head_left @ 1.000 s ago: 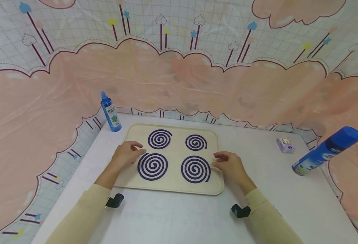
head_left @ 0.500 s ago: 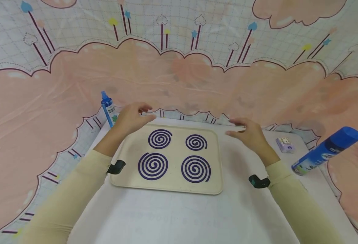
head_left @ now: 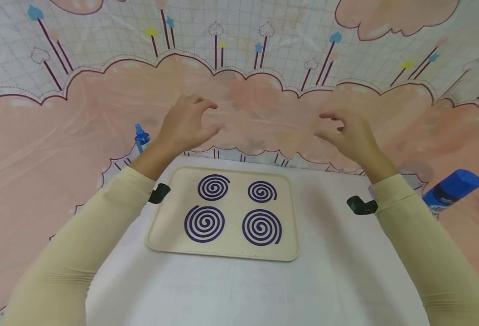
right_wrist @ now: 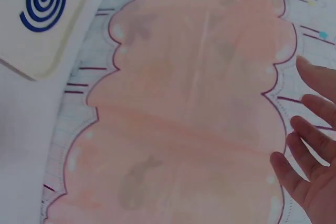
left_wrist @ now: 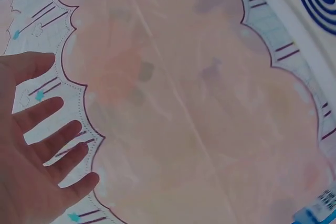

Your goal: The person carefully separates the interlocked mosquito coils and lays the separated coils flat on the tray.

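Note:
Both hands are raised in the air, holding nothing. In the head view my left hand [head_left: 185, 124] is above the tray's far left side, and its spread, loosely bent fingers show in the left wrist view. My right hand [head_left: 351, 136] hangs beyond the tray's right side, thumb and fingers apart. Below them a cream tray [head_left: 231, 251] lies on the table. On it sit several dark blue mosquito coils, among them a front left coil [head_left: 204, 224], a front right coil [head_left: 262, 227], a back left coil [head_left: 213, 187] and a smaller back right coil [head_left: 262, 192].
A blue spray bottle [head_left: 141, 137] stands at the back left, partly behind the left forearm. At the right a blue aerosol can [head_left: 453, 188] is partly covered by the right sleeve. A small purple box [head_left: 372, 192] is almost hidden there. A patterned cloth [head_left: 263, 113] hangs behind the white table [head_left: 223, 290].
Both hands have risen from the tray's sides, up and away from me, and moved further apart. The tray and coils stay in place.

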Demonstrator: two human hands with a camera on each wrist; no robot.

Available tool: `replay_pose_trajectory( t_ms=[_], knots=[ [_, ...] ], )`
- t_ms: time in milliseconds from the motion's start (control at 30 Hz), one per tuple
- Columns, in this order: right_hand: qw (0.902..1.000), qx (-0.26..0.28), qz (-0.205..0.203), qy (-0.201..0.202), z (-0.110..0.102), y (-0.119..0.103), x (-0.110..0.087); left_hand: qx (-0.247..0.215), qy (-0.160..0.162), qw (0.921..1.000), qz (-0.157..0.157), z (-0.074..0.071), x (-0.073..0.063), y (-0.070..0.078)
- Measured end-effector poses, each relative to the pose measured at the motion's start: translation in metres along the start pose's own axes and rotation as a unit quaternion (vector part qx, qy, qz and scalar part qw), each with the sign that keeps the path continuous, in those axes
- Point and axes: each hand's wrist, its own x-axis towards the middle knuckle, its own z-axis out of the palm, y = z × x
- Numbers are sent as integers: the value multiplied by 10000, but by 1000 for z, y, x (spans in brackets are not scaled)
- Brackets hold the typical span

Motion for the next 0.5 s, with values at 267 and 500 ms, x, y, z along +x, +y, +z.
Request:
replay_pose_trajectory(
  t_ms=[267, 500],
  knots=[
    [9938, -1043, -306, 224, -8, -14, 25, 1020, 296, 9892, 1008, -6, 21, 13],
    [9878, -1517, -285, 201, -5, -18, 37, 1041, 384, 9853, 1295, -1, 37, 16]
  ],
)
